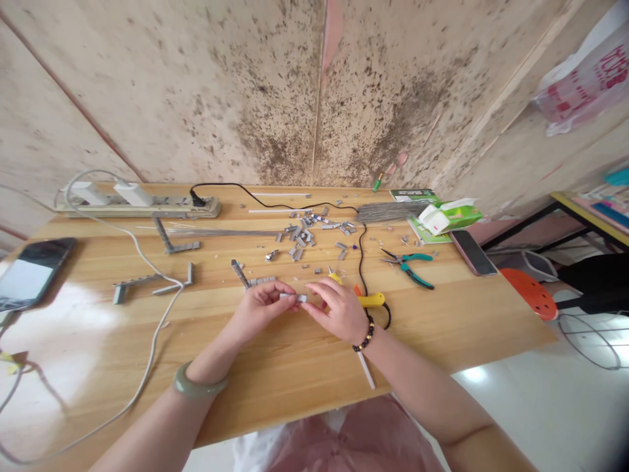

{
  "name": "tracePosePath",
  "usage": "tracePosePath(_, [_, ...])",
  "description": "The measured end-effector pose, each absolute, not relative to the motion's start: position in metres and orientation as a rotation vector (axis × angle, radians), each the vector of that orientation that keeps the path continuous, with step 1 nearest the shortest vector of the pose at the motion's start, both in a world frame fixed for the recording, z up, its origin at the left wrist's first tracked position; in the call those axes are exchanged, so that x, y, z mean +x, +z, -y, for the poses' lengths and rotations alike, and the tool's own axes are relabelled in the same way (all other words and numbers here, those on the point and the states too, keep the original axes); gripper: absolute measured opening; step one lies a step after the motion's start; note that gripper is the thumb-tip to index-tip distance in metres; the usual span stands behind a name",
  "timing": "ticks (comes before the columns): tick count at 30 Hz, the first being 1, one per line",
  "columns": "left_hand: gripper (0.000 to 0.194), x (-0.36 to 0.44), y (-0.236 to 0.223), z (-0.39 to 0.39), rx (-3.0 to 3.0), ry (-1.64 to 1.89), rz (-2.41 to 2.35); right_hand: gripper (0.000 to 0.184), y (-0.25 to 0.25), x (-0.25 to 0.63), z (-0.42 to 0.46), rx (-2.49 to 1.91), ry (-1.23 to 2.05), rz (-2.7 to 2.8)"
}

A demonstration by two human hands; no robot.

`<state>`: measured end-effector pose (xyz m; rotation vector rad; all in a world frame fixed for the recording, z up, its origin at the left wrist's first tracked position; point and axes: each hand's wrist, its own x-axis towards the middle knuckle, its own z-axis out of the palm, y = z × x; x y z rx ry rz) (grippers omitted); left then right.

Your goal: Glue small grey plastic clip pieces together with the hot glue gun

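Observation:
My left hand (pixel 259 309) pinches a short strip of small grey blocks (pixel 301 298) between thumb and fingers, just above the table. At the strip's right end is my right hand (pixel 344 308), its thumb and index fingertip slightly apart with nothing visible between them. A yellow glue gun (pixel 373 299) lies under and behind the right hand, which hides part of it. Below that wrist, a white glue stick (pixel 366 371) pokes out. Just beyond my left hand lies an angled piece of joined grey blocks (pixel 240 274), partly covered by the fingers.
Loose grey blocks (pixel 299 237) are scattered mid-table. Teal-handled pliers (pixel 415 269), thin metal rods (pixel 393 211), a tissue pack (pixel 455 216) and a phone (pixel 472 252) lie right. Left are a power strip (pixel 171 208), white cable (pixel 152 351), tablet (pixel 34 272) and angled block pieces (pixel 142 280).

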<state>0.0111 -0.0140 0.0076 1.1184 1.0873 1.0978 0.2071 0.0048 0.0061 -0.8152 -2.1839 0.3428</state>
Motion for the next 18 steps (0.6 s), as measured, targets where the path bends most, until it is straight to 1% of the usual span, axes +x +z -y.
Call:
tracePosePath(4, [0.025, 0.0102, 0.0044, 0.0136, 1.141, 1.110, -1.067, 0.016, 0.0064, 0.2074, -0.0050, -0.794, 0.365, 2.216])
tracePosePath(6, [0.024, 0.0098, 0.0040, 0.0138, 1.148, 1.101, -1.068, 0.014, 0.0069, 0.2076, -0.0052, -0.785, 0.357, 2.239])
tracePosePath(13, [0.031, 0.0106, 0.0090, 0.0153, 1.173, 1.048, -1.039, 0.016, 0.0070, 0.2089, -0.0061, -0.768, 0.293, 2.265])
tracePosePath(18, [0.033, 0.0108, 0.0094, 0.0154, 1.214, 1.029, -1.075, 0.017, 0.0060, 0.2088, -0.0063, -0.772, 0.303, 2.282])
